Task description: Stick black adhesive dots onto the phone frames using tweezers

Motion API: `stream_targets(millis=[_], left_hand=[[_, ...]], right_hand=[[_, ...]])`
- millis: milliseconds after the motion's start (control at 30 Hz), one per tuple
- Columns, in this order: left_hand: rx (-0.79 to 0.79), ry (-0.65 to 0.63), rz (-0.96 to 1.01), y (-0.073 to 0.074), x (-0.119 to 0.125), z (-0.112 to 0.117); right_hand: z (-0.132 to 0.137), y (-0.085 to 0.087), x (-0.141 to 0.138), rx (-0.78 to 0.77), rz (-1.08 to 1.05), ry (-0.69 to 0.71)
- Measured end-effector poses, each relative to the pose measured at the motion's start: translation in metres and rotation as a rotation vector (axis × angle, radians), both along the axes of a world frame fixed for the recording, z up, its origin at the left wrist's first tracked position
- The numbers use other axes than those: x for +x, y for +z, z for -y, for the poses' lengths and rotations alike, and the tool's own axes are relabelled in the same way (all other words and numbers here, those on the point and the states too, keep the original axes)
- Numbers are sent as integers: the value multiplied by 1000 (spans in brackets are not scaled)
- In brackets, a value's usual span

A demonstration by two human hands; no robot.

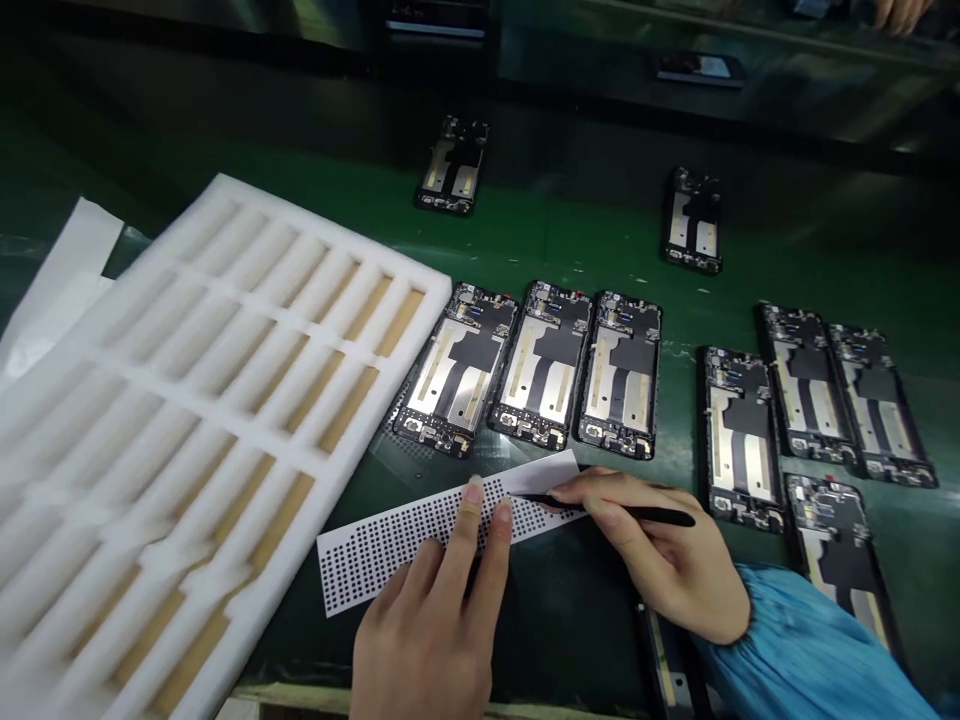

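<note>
A white strip of small black dots (405, 535) lies on the green mat near the front edge. My left hand (442, 610) rests on it, with two fingers stretched out flat and pressing the strip down. My right hand (660, 560), in a blue sleeve, pinches black tweezers (622, 512). The tweezer tip touches the strip just right of my left fingertips. Three open phone frames (536, 365) lie side by side just beyond the strip.
A white foam tray (187, 420) with empty slots fills the left. Several more phone frames (810, 400) lie at the right, and two others (454, 165) sit farther back on the green belt. Another person's hand (900, 12) shows at the top right.
</note>
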State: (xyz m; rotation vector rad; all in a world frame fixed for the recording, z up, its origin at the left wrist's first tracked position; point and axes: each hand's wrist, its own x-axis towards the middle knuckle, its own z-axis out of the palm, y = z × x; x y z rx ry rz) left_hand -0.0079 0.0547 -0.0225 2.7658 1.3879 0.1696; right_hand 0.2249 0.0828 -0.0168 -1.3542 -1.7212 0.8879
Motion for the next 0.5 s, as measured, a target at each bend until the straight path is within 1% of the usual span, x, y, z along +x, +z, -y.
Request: stream_targets(millis=[100, 200, 333, 400, 467, 500], left_hand=[[0, 7, 9, 0, 1, -1], [1, 12, 7, -2, 2, -2], [-15, 24, 28, -1, 4, 0], [-12, 49, 143, 3, 0, 6], [-37, 157, 337, 9, -9, 16], [-54, 234, 425, 11, -15, 20]], right_hand=[[-2, 2, 0, 29, 15, -1], [-3, 0, -2, 43, 25, -17], [0, 1, 1, -5, -6, -53], [8, 7, 11, -48, -39, -102], [21, 15, 27, -65, -30, -207], [30, 19, 36, -57, 4, -264]])
